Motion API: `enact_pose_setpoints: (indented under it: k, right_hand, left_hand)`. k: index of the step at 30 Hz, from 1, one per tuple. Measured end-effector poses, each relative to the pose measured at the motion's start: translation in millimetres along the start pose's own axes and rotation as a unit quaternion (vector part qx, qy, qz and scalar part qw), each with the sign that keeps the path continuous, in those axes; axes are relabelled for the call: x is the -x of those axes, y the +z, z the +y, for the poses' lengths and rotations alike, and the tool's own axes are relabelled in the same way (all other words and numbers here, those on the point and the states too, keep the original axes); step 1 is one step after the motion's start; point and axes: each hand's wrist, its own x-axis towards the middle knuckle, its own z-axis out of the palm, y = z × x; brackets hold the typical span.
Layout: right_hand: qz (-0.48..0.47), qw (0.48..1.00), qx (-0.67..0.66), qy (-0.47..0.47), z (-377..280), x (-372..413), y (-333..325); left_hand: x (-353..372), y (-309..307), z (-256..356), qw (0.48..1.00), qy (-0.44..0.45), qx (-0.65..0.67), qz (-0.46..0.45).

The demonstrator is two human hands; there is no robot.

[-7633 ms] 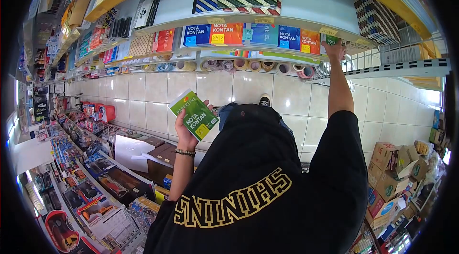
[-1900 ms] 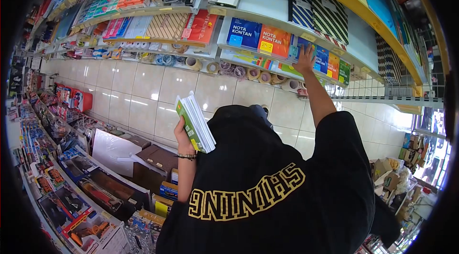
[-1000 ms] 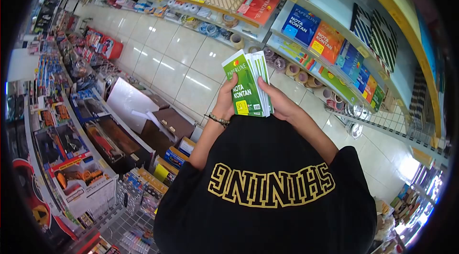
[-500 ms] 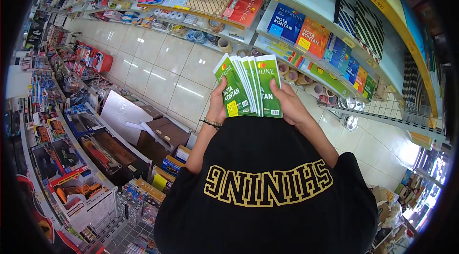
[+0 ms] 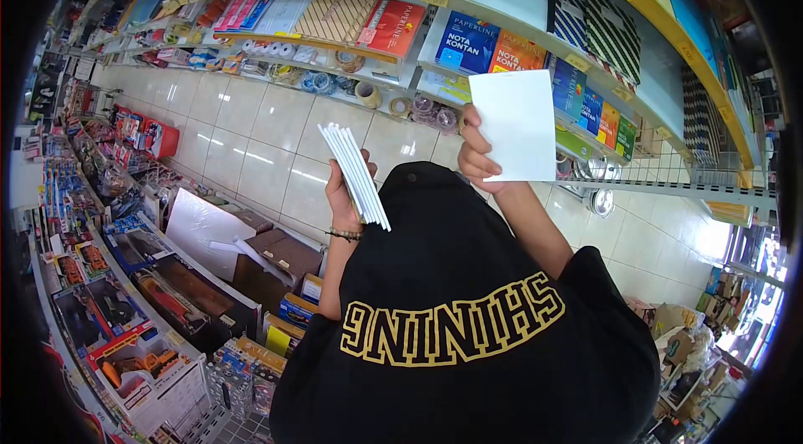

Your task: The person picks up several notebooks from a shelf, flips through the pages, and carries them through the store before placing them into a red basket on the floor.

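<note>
My left hand (image 5: 341, 193), with a bead bracelet on its wrist, holds a stack of thin receipt books (image 5: 358, 175) edge-on, so only their white page edges show. My right hand (image 5: 473, 155) holds up a single book (image 5: 519, 125) with its plain white back toward me, in front of the shelf (image 5: 535, 22). On that shelf stand blue and orange "Nota Kontan" books (image 5: 468, 36), and the raised book covers part of the row. My black shirt with yellow lettering (image 5: 456, 331) fills the lower middle.
Tape rolls (image 5: 365, 93) line the lower shelf. Patterned folders (image 5: 598, 26) stand higher up. An open cardboard box (image 5: 272, 256) and racks of packaged toys (image 5: 125, 310) are on the left. More boxes (image 5: 677, 335) sit at the right. The tiled aisle floor (image 5: 251, 151) runs between.
Both hands held a fanned stack of green books half a second ago. Now my right hand has pulled one book off and lifted it toward the shelf, while my left hand has turned the stack edge-on.
</note>
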Motion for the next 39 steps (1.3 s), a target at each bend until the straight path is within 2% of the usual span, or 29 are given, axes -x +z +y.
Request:
enact_pose_setpoints:
  k: [3,7,8,10,11,13,14,17,21,25,28,29,31,32,33,35,36,39]
  right_hand:
    - [-0.045,0.998,-0.035,0.023,10.4,-8.7,-2.9]
    - [-0.054,0.997,-0.042,0.025,18.9,-19.6,6.9]
    - [-0.055,0.997,-0.043,0.028,20.0,-20.8,11.8]
    - [0.039,0.996,0.040,-0.064,20.9,-21.5,18.8]
    - [0.006,0.994,0.073,-0.076,18.3,-20.3,4.4]
    - [0.268,0.941,0.174,-0.111,23.5,-19.0,25.2]
    - [0.149,0.982,0.098,-0.067,13.4,-10.2,-3.0]
    - [0.172,0.973,0.141,-0.064,23.4,-18.0,22.1]
    - [0.094,0.984,0.133,-0.074,29.9,-28.0,36.6]
    - [0.125,0.984,0.125,-0.031,34.8,-26.1,35.4]
    - [0.254,0.941,0.207,0.086,44.4,-21.8,23.9]
    - [0.251,0.941,0.204,0.095,51.2,-21.5,21.4]
    - [0.356,0.852,0.374,0.090,68.3,-24.7,24.3]
    - [0.349,0.847,0.397,0.065,77.9,-24.3,15.4]
    - [0.347,0.847,0.397,0.070,86.4,-27.0,15.7]
    - [0.265,0.787,0.556,0.026,97.9,-30.9,16.8]
    - [0.265,0.787,0.556,0.027,96.9,-30.2,16.0]
    - [0.173,0.680,0.712,0.032,92.6,-32.3,12.0]
  left_hand:
    - [4.9,5.0,-1.9,1.000,0.001,-0.008,-0.006]
    - [8.6,4.0,-0.8,1.000,-0.010,-0.009,0.002]
    - [8.8,2.0,0.6,0.999,-0.035,0.015,-0.032]
    - [11.1,2.4,3.1,0.995,-0.061,0.036,-0.064]
    - [13.0,2.5,3.8,0.996,-0.058,0.034,-0.063]
    - [15.4,1.9,5.5,0.995,-0.049,0.046,-0.068]
    - [16.0,1.4,6.1,0.995,-0.046,0.054,-0.073]
    - [19.6,5.1,5.6,0.998,-0.027,0.044,-0.048]
    - [20.1,5.7,5.6,0.994,-0.038,0.076,-0.062]
    - [21.7,5.8,3.4,0.996,-0.029,0.069,-0.042]
    - [20.9,8.6,3.2,0.999,-0.010,0.049,-0.017]
    - [20.8,10.3,4.8,0.996,-0.033,0.069,-0.048]
    - [21.7,-1.9,10.4,0.999,0.001,-0.047,0.023]
    - [22.9,-7.8,12.9,0.989,-0.005,-0.120,0.085]
    - [20.3,-2.0,6.4,0.982,0.037,-0.126,0.136]
    - [19.4,-1.4,7.6,0.988,0.025,-0.117,0.099]
    - [19.8,3.0,5.7,0.988,0.026,-0.117,0.100]
    - [19.0,13.3,3.0,0.984,0.018,-0.128,0.125]
